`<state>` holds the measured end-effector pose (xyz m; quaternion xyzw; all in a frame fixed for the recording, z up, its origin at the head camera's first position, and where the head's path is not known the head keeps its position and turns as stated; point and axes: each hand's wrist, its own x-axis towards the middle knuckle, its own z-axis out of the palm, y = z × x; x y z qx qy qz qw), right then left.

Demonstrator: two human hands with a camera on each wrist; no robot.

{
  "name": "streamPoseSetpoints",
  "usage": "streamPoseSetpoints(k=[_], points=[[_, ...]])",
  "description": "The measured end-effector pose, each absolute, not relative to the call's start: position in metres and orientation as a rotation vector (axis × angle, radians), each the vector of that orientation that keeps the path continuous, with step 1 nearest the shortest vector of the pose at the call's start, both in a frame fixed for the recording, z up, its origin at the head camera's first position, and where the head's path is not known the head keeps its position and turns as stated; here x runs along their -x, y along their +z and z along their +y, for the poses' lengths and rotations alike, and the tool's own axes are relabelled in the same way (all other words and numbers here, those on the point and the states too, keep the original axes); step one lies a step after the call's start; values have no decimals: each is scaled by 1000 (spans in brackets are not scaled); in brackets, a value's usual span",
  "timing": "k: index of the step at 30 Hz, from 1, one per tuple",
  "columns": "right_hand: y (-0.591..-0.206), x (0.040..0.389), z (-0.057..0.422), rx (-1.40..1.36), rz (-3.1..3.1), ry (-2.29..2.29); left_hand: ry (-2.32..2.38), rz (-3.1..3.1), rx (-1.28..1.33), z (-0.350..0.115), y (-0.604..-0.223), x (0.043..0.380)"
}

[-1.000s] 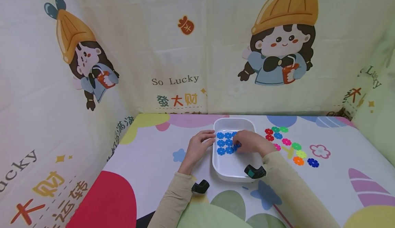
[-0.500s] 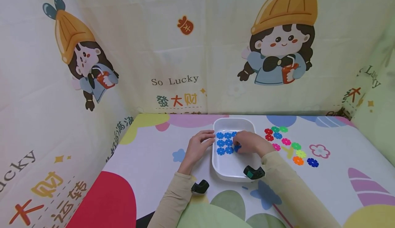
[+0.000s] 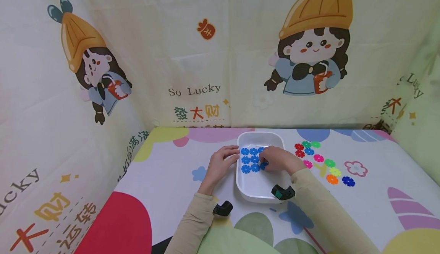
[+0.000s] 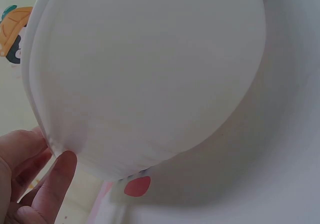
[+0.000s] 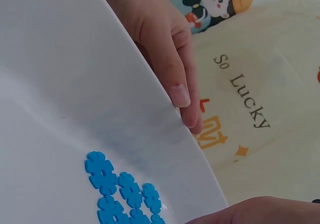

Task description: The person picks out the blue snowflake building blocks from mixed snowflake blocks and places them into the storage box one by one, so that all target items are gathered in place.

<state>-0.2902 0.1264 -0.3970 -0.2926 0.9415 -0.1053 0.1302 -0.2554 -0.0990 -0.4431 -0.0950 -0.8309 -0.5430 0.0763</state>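
Inside a white oblong tray [image 3: 258, 185], blue notched snowflake discs [image 3: 253, 159] lie flat in neat rows against its left side. My right hand [image 3: 276, 157] reaches down over the right end of these rows, thumb and fingers curled at a blue disc [image 3: 264, 166] that they partly cover. In the right wrist view only the edge of this hand [image 5: 265, 211] shows, low in the frame. My left hand [image 3: 221, 163] rests its fingertips against the tray's left rim from outside. The left wrist view has those fingers [image 4: 60, 181] touching the tray's outer wall [image 4: 150, 73].
Right of the tray, loose discs in several colours lie scattered, among them an orange disc [image 3: 332, 179] and a dark blue disc [image 3: 348, 181]. The tabletop [image 3: 185, 158] has printed shapes. A printed cloth [image 3: 192, 63] hangs behind and at both sides.
My right hand stays over the same spot and shifts only slightly at the blue discs. The left hand and tray hold their places; the head view tilts a touch.
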Motion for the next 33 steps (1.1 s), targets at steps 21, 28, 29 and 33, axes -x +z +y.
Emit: streamPoseSetpoints(k=[21,28,29,33], points=[[-387,286,137,878,2765,-504,-1620,-2491,299,-100,-444,255],[-380,276,160,926,2834,-782,-1617,-2488,294,-101,-443,255],[-380,274,163,914,2856,-815,-1619,-2487,296,-101,-443,255],[-383,267,177,846,2943,-938,-1626,-2488,300,-100,-443,255]])
